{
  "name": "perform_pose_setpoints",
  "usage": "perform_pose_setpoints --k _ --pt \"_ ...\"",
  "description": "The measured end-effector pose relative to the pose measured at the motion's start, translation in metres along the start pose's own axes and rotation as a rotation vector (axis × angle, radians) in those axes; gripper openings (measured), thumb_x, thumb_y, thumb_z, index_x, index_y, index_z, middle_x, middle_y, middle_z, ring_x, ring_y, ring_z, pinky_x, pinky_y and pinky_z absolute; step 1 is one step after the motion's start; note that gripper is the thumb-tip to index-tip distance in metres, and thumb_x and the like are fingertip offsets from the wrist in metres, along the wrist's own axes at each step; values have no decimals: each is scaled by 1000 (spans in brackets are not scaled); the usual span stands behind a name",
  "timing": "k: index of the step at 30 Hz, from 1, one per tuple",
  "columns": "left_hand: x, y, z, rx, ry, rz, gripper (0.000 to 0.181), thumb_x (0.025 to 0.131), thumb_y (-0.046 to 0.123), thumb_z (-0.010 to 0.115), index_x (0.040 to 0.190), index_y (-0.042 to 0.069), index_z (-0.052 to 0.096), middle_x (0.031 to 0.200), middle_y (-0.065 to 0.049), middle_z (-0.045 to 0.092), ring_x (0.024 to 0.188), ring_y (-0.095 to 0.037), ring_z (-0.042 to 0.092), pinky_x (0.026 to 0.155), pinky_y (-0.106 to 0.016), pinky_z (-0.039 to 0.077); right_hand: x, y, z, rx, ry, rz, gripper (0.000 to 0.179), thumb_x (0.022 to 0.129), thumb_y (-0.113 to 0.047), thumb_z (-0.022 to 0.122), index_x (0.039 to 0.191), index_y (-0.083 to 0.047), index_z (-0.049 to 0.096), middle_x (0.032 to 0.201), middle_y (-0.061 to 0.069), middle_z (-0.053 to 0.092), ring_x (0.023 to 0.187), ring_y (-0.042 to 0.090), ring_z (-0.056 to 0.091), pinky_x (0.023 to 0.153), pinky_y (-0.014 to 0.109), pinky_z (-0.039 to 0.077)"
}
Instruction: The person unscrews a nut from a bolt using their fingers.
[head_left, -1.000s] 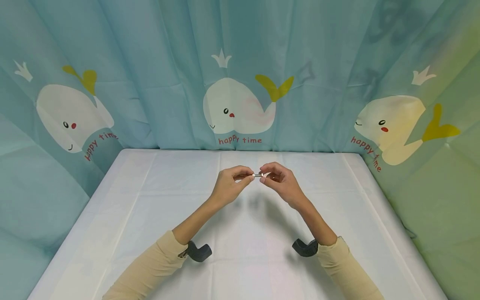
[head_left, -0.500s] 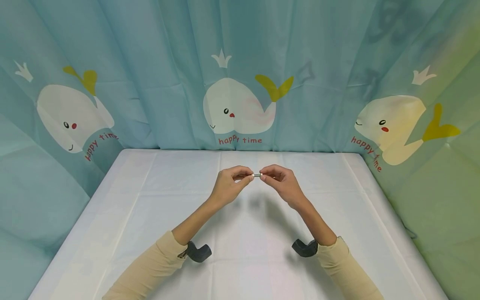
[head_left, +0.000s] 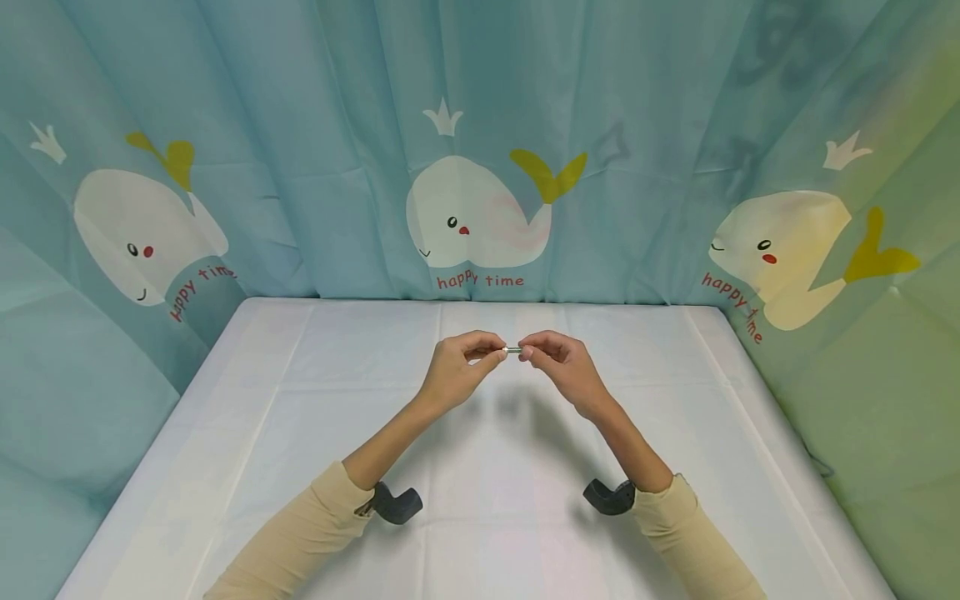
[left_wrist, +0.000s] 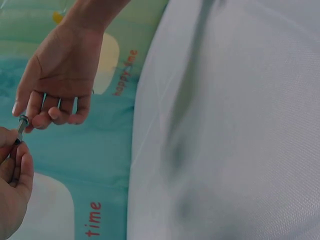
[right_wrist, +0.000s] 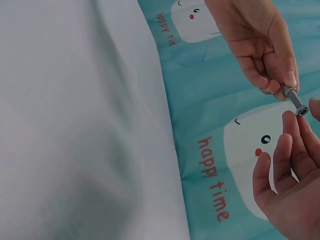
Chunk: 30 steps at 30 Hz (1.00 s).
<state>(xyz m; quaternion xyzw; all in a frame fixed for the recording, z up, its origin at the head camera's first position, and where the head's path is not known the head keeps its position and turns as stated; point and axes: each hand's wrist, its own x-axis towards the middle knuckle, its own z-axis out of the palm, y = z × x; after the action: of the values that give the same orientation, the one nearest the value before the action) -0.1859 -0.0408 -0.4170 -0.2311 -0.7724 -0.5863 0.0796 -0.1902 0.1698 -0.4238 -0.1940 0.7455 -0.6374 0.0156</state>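
A small silver bolt with a threaded shank lies level between the two hands, held up over the far part of the table. My left hand pinches one end of it between thumb and fingertips. At the other end, which is wider and hex-shaped, my right hand has its thumb and index fingertip. From the head the tips look closed about that end, while the right wrist view puts the thumb slightly off it. The right hand's remaining fingers are loosely bent. Fingertips cover part of both bolt ends.
A white cloth covers the table. Blue-green curtains with printed whales stand around its back and sides. Black curved wrist pieces stick out from both sleeves over the table. Shadows of the hands fall on the cloth.
A second ago my right fingers were spread around the bolt's end; they have since come together at it, and the thumb has shifted slightly. The left hand stays nearly still.
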Motion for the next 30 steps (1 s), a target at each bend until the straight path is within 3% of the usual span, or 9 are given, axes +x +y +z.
perform_pose_setpoints --k 8,14,17,23,30 --pt "0 0 1 -10 1 17 7 92 3 71 98 0 73 93 -6 72 88 -17 70 83 -27 58 2 -1 0 -2 5 -27 18 95 -6 67 109 6 67 98 19 67 87 18 64 77 28 55" --pt "0 0 1 -1 3 31 7 92 3 71 98 0 73 94 -7 73 88 -18 70 82 -28 58 2 0 -1 13 16 -70 17 93 1 66 106 12 64 93 6 67 82 15 60 71 24 53" --pt "0 -1 0 8 3 27 8 92 3 71 98 -2 73 94 -7 73 88 -18 70 82 -28 58 1 -1 -2 16 25 -79 15 93 0 66 105 10 65 92 7 67 83 16 60 71 24 53" --pt "-2 -5 -2 7 4 13 8 91 3 72 98 -2 74 94 -8 73 88 -19 70 83 -28 58 -1 4 -6 -17 7 -40 16 94 -5 68 107 5 67 100 23 66 86 20 62 74 26 54" --pt "-9 -16 -4 0 5 -16 10 91 3 72 99 -3 73 95 -14 73 88 -27 71 82 -36 59 -8 18 -10 -39 -13 38 20 94 -10 71 109 3 69 101 14 69 93 30 65 81 29 56"
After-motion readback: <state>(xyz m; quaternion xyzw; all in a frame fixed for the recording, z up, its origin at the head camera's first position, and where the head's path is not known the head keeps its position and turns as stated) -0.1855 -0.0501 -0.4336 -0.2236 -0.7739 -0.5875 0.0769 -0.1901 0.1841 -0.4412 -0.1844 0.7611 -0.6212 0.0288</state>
